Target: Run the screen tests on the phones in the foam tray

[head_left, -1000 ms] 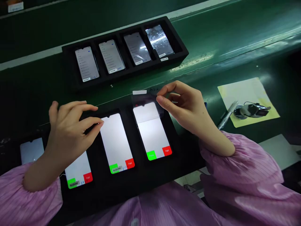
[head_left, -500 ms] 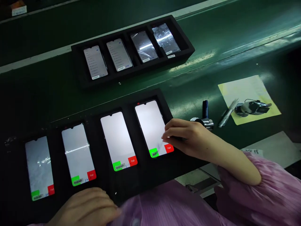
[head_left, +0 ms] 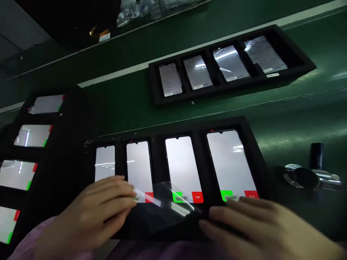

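Observation:
My left hand (head_left: pixel 100 209) is closed, fingers pinched at the left edge of a clear plastic film (head_left: pixel 170 207). The film shows bright streaks of reflected light and hangs over the lower part of the near black tray (head_left: pixel 158 159). My right hand (head_left: pixel 257 224), a little blurred, is just right of the film with thumb and fingers apart. Its fingers cover the lower edge of the rightmost phone (head_left: pixel 231 162). Other lit phones in this tray include a white-screened phone (head_left: pixel 183 166) with green and red boxes, a phone (head_left: pixel 138 162) left of it, and a partly hidden phone (head_left: pixel 105 162).
Behind, a second black tray (head_left: pixel 300 66) holds several phones on the green bench (head_left: pixel 121 104). At the left another dark tray (head_left: pixel 59 144) bears phones lying sideways. To the right are a shiny metal object (head_left: pixel 311 177) and a dark blue cap-like cylinder (head_left: pixel 316 155).
The view has swung left, bringing the side tray into sight. My right hand has left the rightmost phone's screen and come down towards the front. The clear film now shows at my left hand.

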Available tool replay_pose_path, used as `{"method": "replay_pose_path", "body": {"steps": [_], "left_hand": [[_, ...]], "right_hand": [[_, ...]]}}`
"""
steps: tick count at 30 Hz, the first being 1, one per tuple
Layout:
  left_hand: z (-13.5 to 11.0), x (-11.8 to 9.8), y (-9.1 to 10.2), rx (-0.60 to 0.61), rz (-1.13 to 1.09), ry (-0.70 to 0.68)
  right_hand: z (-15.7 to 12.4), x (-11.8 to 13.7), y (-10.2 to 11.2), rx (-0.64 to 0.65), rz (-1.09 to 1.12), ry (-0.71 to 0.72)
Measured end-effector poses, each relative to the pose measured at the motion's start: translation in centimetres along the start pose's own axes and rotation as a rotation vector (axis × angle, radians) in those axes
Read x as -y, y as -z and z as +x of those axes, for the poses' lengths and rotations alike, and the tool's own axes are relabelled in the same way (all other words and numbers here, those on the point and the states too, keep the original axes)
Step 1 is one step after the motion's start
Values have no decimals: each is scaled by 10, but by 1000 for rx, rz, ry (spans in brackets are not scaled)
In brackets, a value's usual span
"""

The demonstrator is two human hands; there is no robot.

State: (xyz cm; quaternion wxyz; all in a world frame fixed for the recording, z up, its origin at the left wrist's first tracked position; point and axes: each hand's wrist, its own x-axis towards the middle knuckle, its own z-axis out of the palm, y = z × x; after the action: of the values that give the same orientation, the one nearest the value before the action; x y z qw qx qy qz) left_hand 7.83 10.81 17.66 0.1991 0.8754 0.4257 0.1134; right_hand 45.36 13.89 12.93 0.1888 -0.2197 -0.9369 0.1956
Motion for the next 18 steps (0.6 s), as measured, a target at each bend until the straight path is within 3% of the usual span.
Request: {"method": "replay_pose_path", "body": {"steps": [3, 6, 10, 13, 16, 18], "left_hand": [[23, 20, 0, -50, -97, -28], [37, 41, -9, -122, -105, -45], [38, 70, -22, -255, 274, 286], [40, 85, -29, -239, 360, 409], [46, 88, -31, -250, 358, 370], [49, 86, -30, -240, 387, 354]], "right_hand": [[19, 22, -16, 34, -159, 68], [31, 15, -20, 23, -225, 57], [54, -26, -13, -30, -67, 23], [80, -64, -8, -152, 153, -140], [97, -89, -3, -309, 231, -371], [101, -92, 0, -410, 342, -508]]}}
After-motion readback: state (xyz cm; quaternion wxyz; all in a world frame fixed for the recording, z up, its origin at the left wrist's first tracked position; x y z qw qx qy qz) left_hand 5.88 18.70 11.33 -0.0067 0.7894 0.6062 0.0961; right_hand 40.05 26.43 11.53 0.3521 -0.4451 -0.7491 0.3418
